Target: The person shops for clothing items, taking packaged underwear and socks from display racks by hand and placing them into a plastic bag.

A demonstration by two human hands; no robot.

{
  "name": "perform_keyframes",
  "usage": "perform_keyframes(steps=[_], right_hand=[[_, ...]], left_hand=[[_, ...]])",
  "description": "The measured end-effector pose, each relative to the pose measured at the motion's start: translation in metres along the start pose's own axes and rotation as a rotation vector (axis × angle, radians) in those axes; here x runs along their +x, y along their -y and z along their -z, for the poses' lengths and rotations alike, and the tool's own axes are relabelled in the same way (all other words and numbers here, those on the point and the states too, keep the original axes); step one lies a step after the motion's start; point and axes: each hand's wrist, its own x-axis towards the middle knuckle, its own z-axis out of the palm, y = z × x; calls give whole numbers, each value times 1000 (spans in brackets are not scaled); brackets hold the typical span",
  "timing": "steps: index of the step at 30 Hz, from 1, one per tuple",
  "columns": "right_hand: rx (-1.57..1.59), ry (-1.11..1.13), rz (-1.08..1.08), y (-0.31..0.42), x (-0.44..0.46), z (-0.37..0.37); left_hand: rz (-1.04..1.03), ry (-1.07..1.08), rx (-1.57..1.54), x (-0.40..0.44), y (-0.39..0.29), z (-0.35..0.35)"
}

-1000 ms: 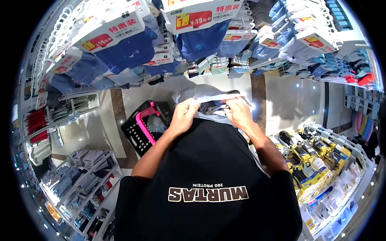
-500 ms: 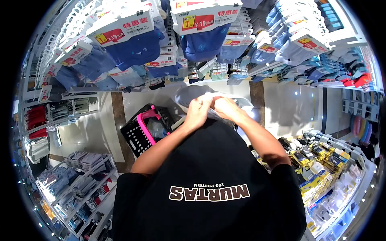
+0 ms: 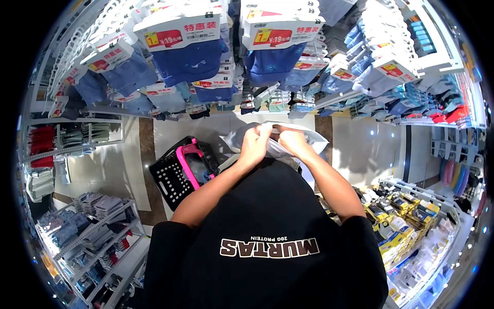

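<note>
In front of my chest I hold a whitish, see-through plastic bag (image 3: 315,138) between both hands. My left hand (image 3: 254,144) is closed, thumb and fingers pinching the bag's upper edge. Beside it, my right hand (image 3: 293,141) is curled in a fist on the bag. The bag's right side spreads out past the right hand to a pointed corner. What the bag contains, if anything, I cannot make out. A black shopping basket (image 3: 172,177) with a pink handle (image 3: 185,162) stands on the floor, left of my hands.
Packaged blue garments (image 3: 188,64) with white price cards hang on racks ahead. A shelf of folded clothes (image 3: 95,232) stands at lower left. A bin of yellow and white packages (image 3: 404,226) is at lower right. Tiled floor (image 3: 360,149) lies between.
The bag's right side has spread wider, with its corner now showing. My right hand has turned into a tighter fist. The view has shifted slightly, so the racks appear a little further right.
</note>
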Motion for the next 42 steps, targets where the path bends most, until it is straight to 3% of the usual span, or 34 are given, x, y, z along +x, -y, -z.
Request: perform_keyframes(steps=[2, 6, 9, 13, 15, 18, 25, 28, 32, 35, 37, 42], right_hand=[[105, -24, 5, -1, -22, 20], [575, -226, 116, 2, -56, 52], [995, -177, -14, -18, -67, 46], [1167, -289, -8, -25, -77, 55], [1205, -373, 55, -26, -75, 61], [1263, -507, 179, -20, -73, 76], [1889, -805, 158, 12, -56, 145], [1601, -872, 299, 25, -31, 164], [1100, -1267, 271, 26, 17, 190], [1022, -1402, 166, 35, 40, 207], [714, -1555, 164, 37, 55, 217], [491, -1642, 201, 43, 83, 240]], left_hand=[[102, -9, -20, 1, -2, 5], [69, -44, 24, 9, -7, 8], [26, -79, 136, 12, -7, 11], [144, -48, -4, 11, -15, 20], [-10, -88, 92, 19, 5, 24], [-21, -98, 145, 25, 26, 27], [79, -145, -5, 6, 21, 33], [98, -127, -32, 4, 27, 32], [76, -132, -50, -2, 25, 30], [32, -119, 0, 0, 33, 32], [54, -101, 23, -4, 25, 32], [56, -102, -29, -9, 16, 31]])
